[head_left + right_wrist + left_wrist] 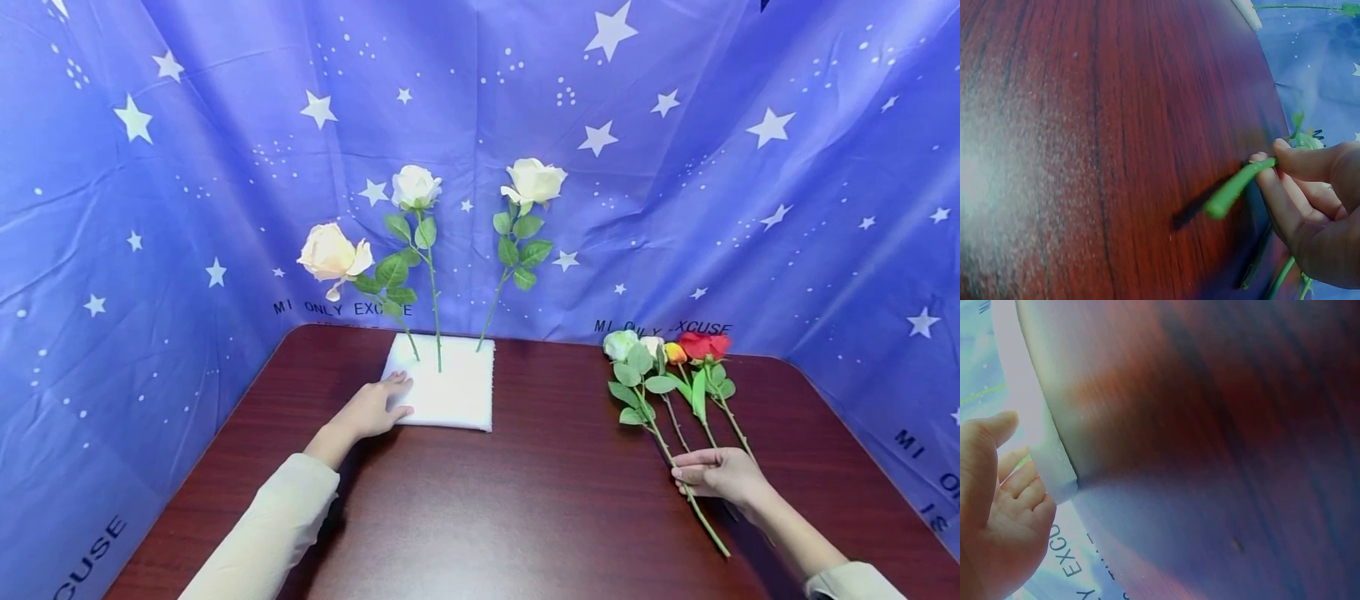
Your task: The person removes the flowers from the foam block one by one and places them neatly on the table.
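Note:
A white foam block [448, 398] lies on the table with three artificial roses upright in it: a peach rose [330, 252] leaning left, a white rose [417, 187] in the middle and a cream rose [534, 182] leaning right. My left hand [381, 407] rests on the block's left side, fingers extended over its top. On the right, my right hand [722, 477] pinches the stem of a pale green-white rose [621, 345] between thumb and fingers. In the right wrist view the stem's cut end [1225, 203] sticks out past the fingertips, above the table.
Beside the held rose lie another pale rose [653, 350], an orange-yellow tulip [676, 354] and a red rose [705, 345], their stems partly under the right hand. The dark red wooden table [525, 508] ends at a blue star-patterned cloth [480, 100] hung around it.

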The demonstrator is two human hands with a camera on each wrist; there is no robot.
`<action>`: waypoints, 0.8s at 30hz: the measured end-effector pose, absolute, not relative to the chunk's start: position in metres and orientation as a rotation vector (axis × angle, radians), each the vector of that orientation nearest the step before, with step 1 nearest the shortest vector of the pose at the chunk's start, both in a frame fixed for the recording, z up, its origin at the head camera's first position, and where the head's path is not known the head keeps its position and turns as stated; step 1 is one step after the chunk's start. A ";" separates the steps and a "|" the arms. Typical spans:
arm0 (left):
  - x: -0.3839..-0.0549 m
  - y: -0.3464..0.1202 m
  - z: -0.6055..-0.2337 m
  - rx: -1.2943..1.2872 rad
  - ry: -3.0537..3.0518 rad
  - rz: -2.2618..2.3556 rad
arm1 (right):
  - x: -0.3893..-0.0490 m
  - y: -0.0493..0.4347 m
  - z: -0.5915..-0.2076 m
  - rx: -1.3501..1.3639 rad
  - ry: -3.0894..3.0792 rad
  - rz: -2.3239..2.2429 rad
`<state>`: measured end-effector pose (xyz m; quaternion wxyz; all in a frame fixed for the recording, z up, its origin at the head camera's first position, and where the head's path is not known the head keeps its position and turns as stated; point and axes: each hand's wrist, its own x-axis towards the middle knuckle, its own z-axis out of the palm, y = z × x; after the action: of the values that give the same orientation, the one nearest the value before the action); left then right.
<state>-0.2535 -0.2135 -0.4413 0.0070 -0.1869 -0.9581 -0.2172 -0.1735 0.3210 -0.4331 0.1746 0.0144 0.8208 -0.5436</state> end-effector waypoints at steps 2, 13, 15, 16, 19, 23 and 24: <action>-0.253 -0.214 -0.443 -0.591 -2.988 -0.690 | -0.174 0.319 -0.433 0.079 2.362 -1.522; -0.253 -0.213 -0.445 -0.611 -2.972 -0.678 | -0.170 0.314 -0.433 0.225 2.463 -1.500; -0.254 -0.213 -0.443 -0.602 -2.975 -0.677 | -0.171 0.314 -0.432 0.280 2.486 -1.494; -0.255 -0.214 -0.443 -0.599 -2.977 -0.675 | -0.171 0.314 -0.432 0.303 2.495 -1.493; -0.256 -0.214 -0.443 -0.596 -2.976 -0.668 | -0.173 0.314 -0.432 0.359 2.510 -1.500; -0.255 -0.214 -0.443 -0.599 -2.977 -0.670 | -0.172 0.313 -0.433 0.375 2.486 -1.538; -0.254 -0.214 -0.443 -0.593 -2.982 -0.682 | -0.172 0.312 -0.434 0.370 2.478 -1.547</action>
<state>-0.2545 -0.2137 -0.4435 0.0129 -0.1903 -0.9569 -0.2190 -0.1721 0.3124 -0.4337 0.0983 0.1250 0.8375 -0.5228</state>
